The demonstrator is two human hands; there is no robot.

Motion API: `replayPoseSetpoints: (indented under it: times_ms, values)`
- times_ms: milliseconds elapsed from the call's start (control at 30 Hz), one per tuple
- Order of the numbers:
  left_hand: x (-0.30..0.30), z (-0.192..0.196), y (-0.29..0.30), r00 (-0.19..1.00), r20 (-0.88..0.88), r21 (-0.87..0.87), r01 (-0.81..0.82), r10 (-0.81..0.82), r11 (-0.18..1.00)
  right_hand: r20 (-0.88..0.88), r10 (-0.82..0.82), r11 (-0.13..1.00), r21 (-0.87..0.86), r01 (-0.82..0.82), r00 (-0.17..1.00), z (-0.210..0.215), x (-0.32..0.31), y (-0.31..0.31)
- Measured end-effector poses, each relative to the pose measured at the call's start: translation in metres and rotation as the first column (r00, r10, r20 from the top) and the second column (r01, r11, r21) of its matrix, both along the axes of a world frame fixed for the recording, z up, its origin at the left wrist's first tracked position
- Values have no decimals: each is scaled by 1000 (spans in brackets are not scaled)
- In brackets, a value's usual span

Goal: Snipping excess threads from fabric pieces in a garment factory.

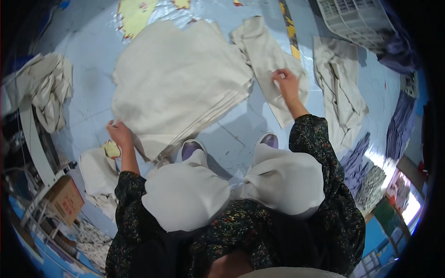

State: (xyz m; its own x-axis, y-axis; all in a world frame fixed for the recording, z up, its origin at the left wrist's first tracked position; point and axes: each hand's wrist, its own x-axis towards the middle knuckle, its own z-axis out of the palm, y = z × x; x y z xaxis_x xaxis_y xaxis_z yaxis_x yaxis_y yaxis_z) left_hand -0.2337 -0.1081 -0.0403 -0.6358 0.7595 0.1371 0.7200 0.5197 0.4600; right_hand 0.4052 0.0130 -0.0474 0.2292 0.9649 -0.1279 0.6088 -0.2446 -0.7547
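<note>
A broad stack of cream cloth pieces lies on the floor in front of my feet, its layered edges showing along the lower right. My left hand is at the stack's lower left corner with its fingers drawn together; whether they grip the cloth I cannot make out. To the right, a narrower cream cloth piece lies partly folded beside the stack. Over it is my right hand, slightly blurred, thumb and fingers closed in a pinch. Something small and pale shows at its fingertips, too small to name.
Another long cream cloth lies further right, below a white plastic basket. Crumpled cream cloth hangs at the left near a metal frame. A cardboard box stands lower left. Purple cloth lies at the right.
</note>
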Motion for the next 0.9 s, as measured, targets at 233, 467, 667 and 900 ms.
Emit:
replayPoseSetpoints:
  times_ms: [233,467,667,900]
  values:
    - [148,77,129,772,439,68,481,-459,874,446,-374,847,-192,495,813,24,120,-16]
    - [394,7,254,333,743,-79,905,-581,418,-15,-481,812,-386,439,877,4,138,-94]
    - [473,-52,322,629,230,-363,763,-742,535,-402,-581,814,-272,514,707,12,133,-73]
    - [513,96,299,325,856,150,588,-403,795,-707,-337,815,113,569,622,185,190,9]
